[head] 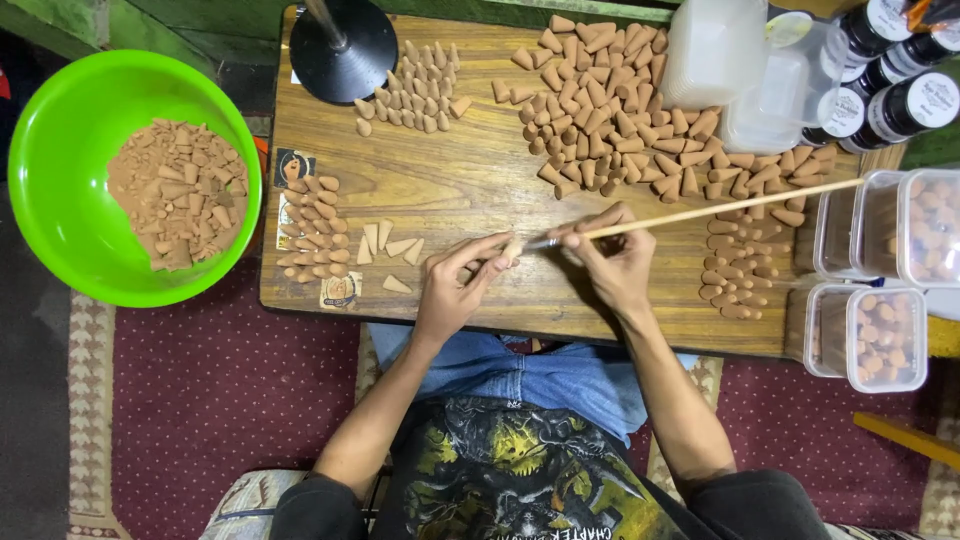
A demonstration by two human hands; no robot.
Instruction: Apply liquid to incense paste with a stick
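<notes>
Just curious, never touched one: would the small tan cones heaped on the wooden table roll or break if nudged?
Probably they roll in a curve: the heaped cones taper and many lie sideways. Likely light, since the left hand pinches one by its fingertips. Possibly crumbly: the green bowl holds broken-looking pieces.

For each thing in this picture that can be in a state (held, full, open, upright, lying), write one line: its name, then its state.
left hand: pinching a small cone
small cone: held, tip at the brush
right hand: gripping the long brush
long brush: held, slanted over the board
green bowl: partly filled with cones
big cone pile: loose heap
clear tubs: holding cones, lids unclear
dark bottles: capped
</notes>
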